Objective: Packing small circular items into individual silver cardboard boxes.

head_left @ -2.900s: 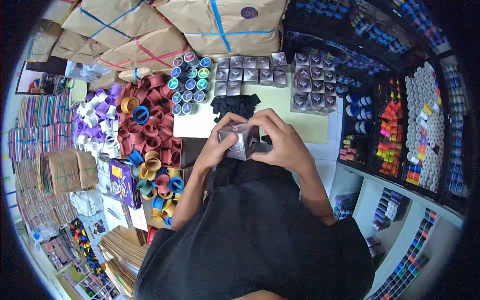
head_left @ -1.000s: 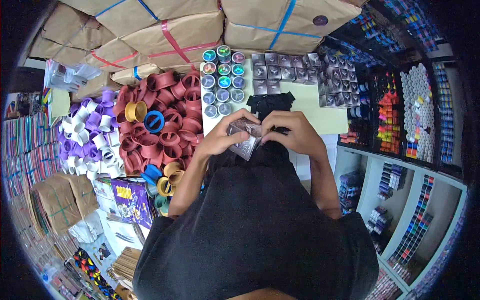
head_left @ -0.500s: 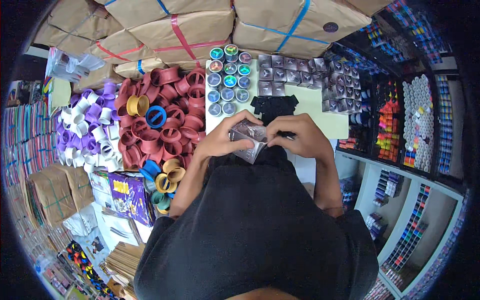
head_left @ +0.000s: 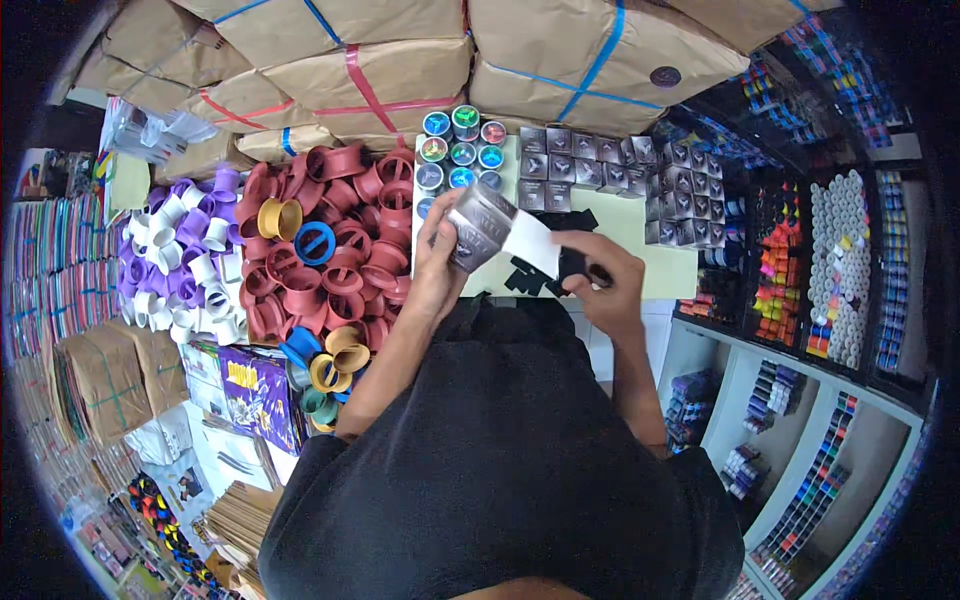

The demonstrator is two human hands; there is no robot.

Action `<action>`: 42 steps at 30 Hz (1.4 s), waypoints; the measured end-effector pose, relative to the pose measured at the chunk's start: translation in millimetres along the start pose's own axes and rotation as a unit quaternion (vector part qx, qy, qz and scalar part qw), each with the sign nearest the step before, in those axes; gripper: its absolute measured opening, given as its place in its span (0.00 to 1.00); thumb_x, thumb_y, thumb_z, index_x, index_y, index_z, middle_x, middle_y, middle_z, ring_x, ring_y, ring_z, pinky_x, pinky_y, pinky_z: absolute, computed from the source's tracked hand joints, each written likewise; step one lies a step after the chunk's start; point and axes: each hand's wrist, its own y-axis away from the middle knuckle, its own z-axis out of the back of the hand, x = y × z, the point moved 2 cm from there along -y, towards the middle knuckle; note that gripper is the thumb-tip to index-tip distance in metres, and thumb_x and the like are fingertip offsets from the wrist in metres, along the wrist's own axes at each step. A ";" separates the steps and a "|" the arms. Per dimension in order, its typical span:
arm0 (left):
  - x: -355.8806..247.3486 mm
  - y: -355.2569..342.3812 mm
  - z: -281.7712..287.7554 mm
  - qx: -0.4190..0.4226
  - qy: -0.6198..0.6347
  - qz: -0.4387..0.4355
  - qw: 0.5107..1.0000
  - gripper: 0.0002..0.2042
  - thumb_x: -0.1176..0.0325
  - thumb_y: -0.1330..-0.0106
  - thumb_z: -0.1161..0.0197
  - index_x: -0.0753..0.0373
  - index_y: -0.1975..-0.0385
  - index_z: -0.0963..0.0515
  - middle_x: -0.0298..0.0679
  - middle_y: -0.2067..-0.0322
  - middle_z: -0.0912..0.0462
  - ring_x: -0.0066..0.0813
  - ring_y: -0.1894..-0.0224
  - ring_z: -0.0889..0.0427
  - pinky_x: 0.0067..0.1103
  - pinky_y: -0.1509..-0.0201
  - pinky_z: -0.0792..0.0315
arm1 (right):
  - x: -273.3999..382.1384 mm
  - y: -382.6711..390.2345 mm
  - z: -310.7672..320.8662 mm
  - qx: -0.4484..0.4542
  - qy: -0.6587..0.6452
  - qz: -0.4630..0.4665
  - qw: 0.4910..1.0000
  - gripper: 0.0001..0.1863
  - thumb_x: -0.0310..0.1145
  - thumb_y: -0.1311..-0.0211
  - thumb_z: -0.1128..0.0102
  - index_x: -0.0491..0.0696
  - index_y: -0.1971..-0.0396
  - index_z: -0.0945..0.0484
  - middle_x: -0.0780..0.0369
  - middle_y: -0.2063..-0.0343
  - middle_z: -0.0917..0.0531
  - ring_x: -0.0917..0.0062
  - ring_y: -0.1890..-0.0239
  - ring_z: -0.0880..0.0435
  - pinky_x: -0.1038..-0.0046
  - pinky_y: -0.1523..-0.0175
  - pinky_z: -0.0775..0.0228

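Observation:
My left hand (head_left: 432,262) is wrapped around a small dark grey carton (head_left: 480,228), held tilted above the near side of the pale table (head_left: 655,272). The carton's end stands open, with a white inner flap (head_left: 533,243) folded out to the right. Close by the flap is my right hand (head_left: 612,278), its forefinger stretched to the flap's edge and its thumb apart below. Something dark shows between thumb and forefinger, too small to name. Flat black pieces (head_left: 530,279) lie on the table behind the hands.
Round spools with shiny coloured faces (head_left: 463,153) stand at the table's far left. Rows of matching cartons (head_left: 585,172) fill the back right. Red plastic rings (head_left: 345,245) heap up on the left. Brown wrapped bundles (head_left: 400,70) wall the back; shelves (head_left: 800,400) line the right.
The carton has tipped and moved slightly left and up in my left hand. Its white flap is now folded out, and my right hand has drawn right and down, away from the carton body.

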 end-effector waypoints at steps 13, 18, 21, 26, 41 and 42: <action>9.4 -14.5 -18.0 0.037 -0.499 -0.308 0.809 0.36 0.65 0.49 0.22 0.63 0.42 0.37 0.52 0.39 0.35 0.46 0.36 0.33 0.32 0.34 0.36 | -58.9 7.9 -47.8 0.002 -0.433 -0.286 0.855 0.27 0.40 0.26 0.43 0.41 0.34 0.30 0.63 0.62 0.16 0.87 0.77 0.25 0.82 0.74 0.33; -8.9 -0.4 -29.1 0.065 -0.505 -0.154 0.847 0.34 0.63 0.47 0.22 0.68 0.43 0.32 0.48 0.51 0.19 0.34 0.49 0.18 0.30 0.43 0.25 | -29.1 -16.6 -34.9 -0.058 -0.115 -0.084 0.988 0.23 0.30 0.37 0.35 0.44 0.41 0.21 0.54 0.43 0.18 0.67 0.35 0.23 0.67 0.32 0.35; -8.4 1.1 -30.4 0.003 -0.452 -0.090 0.888 0.25 0.69 0.42 0.25 0.69 0.48 0.28 0.49 0.56 0.14 0.31 0.54 0.14 0.25 0.47 0.21 | -23.7 -21.9 -34.8 -0.022 -0.041 -0.002 0.999 0.23 0.30 0.38 0.35 0.46 0.41 0.21 0.55 0.43 0.19 0.65 0.39 0.20 0.67 0.35 0.31; -17.7 -2.8 -31.7 0.010 -0.471 -0.038 0.881 0.13 0.71 0.35 0.31 0.69 0.61 0.29 0.45 0.68 0.14 0.20 0.66 0.16 0.20 0.62 0.21 | -24.4 -22.9 -36.0 0.000 -0.049 0.026 0.998 0.17 0.26 0.38 0.39 0.43 0.49 0.18 0.55 0.44 0.19 0.64 0.41 0.20 0.66 0.36 0.31; -10.4 -3.0 -41.5 -0.133 -0.577 -0.151 0.792 0.10 0.69 0.26 0.44 0.68 0.69 0.29 0.44 0.86 0.29 0.26 0.86 0.35 0.27 0.80 0.40 | -20.3 -16.9 -38.2 -0.132 0.059 0.071 0.987 0.07 0.19 0.42 0.40 0.43 0.64 0.17 0.57 0.58 0.28 0.69 0.57 0.21 0.72 0.60 0.23; -10.3 -2.7 -41.2 -0.152 -0.578 -0.179 0.782 0.09 0.70 0.26 0.44 0.68 0.68 0.28 0.43 0.86 0.29 0.26 0.86 0.35 0.27 0.81 0.40 | -21.2 -15.8 -37.4 -0.132 0.060 0.061 0.988 0.07 0.19 0.43 0.39 0.43 0.66 0.18 0.57 0.59 0.28 0.70 0.57 0.21 0.75 0.59 0.25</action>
